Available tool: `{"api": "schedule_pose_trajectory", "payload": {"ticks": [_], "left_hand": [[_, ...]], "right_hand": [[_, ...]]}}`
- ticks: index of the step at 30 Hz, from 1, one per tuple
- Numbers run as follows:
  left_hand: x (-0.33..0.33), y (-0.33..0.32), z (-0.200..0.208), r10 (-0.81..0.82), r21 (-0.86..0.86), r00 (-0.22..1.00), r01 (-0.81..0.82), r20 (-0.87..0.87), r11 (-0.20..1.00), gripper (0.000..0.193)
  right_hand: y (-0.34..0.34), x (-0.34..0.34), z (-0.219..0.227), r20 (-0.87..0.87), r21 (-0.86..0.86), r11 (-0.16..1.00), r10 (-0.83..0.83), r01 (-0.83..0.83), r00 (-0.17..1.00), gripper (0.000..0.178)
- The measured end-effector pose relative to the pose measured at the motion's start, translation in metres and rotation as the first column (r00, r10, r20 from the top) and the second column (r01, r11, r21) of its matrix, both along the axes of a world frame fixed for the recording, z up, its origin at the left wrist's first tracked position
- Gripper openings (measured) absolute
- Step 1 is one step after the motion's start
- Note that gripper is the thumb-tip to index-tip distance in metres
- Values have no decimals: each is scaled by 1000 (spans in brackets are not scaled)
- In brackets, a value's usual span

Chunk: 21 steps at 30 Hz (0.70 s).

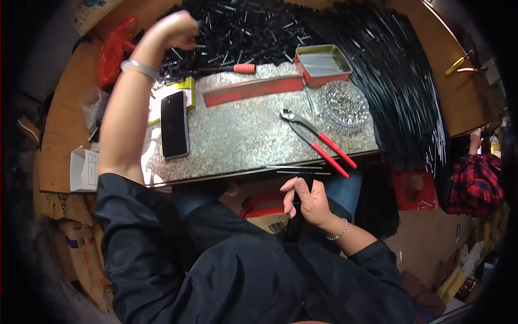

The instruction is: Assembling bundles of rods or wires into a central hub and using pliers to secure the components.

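Speckled stone slab lay on a brown wooden table, carrying a dark phone, red-handled pliers, a red tin and a clear dish of metal bits. Short black pieces heaped behind; long black rods at right. Co-worker's red-checked sleeve beyond. Small print on white carton; coloured marks on tan sack. Left hand blurred over the heap, fingers curled, grip impossible to tell. Right hand, before the slab's near edge, gripped thin black strips.
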<state>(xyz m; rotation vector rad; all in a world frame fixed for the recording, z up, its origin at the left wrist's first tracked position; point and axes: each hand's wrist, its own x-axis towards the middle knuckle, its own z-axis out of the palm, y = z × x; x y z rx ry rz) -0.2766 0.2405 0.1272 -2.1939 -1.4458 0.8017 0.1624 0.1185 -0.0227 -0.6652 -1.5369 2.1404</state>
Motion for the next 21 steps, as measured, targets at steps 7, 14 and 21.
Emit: {"api": "schedule_pose_trajectory", "payload": {"ticks": [7,14,21], "left_hand": [[99,17,83,-130,-44,-143,-822,981,568,13],[112,46,-108,250,239,615,-600,747,763,27],[103,51,-126,232,222,529,-658,816,720,28]], "right_hand": [[3,-3,-6,-28,10,1000,26,-25,999,44],[-3,2,-2,-19,13,1000,5,-5,1000,44],[1,3,-5,-23,3,1000,-3,3,1000,46]]}}
